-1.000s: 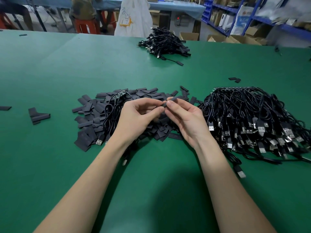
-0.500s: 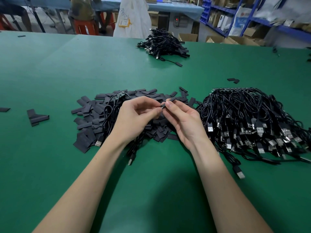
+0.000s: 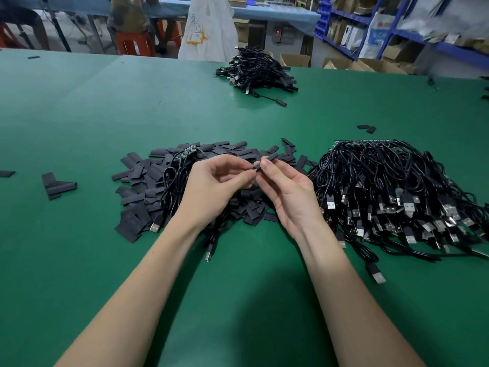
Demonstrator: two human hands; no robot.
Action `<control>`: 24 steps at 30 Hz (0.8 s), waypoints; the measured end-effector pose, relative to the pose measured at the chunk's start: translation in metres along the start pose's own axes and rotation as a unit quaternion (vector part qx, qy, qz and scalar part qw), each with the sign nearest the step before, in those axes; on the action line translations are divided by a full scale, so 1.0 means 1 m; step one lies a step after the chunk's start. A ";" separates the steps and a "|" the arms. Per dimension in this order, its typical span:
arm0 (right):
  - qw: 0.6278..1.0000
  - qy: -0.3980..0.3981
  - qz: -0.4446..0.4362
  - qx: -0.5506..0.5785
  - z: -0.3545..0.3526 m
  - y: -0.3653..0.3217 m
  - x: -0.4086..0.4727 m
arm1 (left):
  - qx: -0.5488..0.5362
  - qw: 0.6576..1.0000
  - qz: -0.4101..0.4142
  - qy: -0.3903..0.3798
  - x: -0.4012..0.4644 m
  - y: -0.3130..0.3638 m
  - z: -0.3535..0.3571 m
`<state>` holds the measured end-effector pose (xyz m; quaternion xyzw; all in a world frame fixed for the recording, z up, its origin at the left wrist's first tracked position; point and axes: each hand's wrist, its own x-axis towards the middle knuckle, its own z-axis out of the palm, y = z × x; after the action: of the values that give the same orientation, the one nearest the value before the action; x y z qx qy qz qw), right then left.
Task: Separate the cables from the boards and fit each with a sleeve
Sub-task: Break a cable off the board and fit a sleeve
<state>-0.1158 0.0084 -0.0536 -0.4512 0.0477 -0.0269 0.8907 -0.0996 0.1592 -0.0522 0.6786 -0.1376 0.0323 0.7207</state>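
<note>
The left hand (image 3: 211,190) and right hand (image 3: 287,193) meet above a heap of flat dark grey sleeve pieces (image 3: 148,181), matte rectangles lying scattered and overlapping on the smooth green felt-like surface (image 3: 79,260). The right hand's fingers (image 3: 266,163) pinch one flat dark grey sleeve (image 3: 271,156) at its near end, so that it sticks up and away at a slant. The left hand's fingers (image 3: 239,178) are curled and pinch the small dark tip of a thin black cable (image 3: 255,168), which touches the sleeve's lower end; whether the tip is inside the sleeve cannot be told. Below the left wrist a glossy black cord hangs down to a silver USB plug (image 3: 209,255) lying on the surface. Left of that hand a loose coil of black cable with a small green board (image 3: 189,152) rests on the sleeve heap.

Just right of the right hand lies a large tangled mound of black USB cables (image 3: 397,194), metal plugs glinting toward the near side. A smaller pile of black cables (image 3: 254,70) sits near the far edge. A few stray sleeve pieces (image 3: 58,185) lie well apart to the left, with open green surface around them and in front of the forearms. Beyond the surface stand blue metal shelves (image 3: 370,19) with cardboard boxes, and a white plastic bag (image 3: 209,27).
</note>
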 end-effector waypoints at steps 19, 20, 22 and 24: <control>0.997 0.000 -0.073 -0.026 0.006 0.002 -0.002 | -0.013 1.000 -0.008 0.014 0.000 0.001 0.003; 0.997 -0.001 -0.071 -0.023 0.007 0.002 -0.002 | -0.015 1.000 -0.009 0.017 0.000 0.001 0.004; 0.997 0.000 -0.071 -0.020 0.008 0.003 -0.003 | -0.018 1.000 -0.008 0.020 0.000 0.001 0.005; 0.997 0.001 -0.076 -0.019 0.008 0.004 -0.003 | -0.022 1.000 -0.010 0.021 0.000 0.001 0.005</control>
<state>-0.1178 0.0176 -0.0519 -0.4703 0.0151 -0.0940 0.8774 -0.1004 0.1543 -0.0505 0.6634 -0.1168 0.0364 0.7382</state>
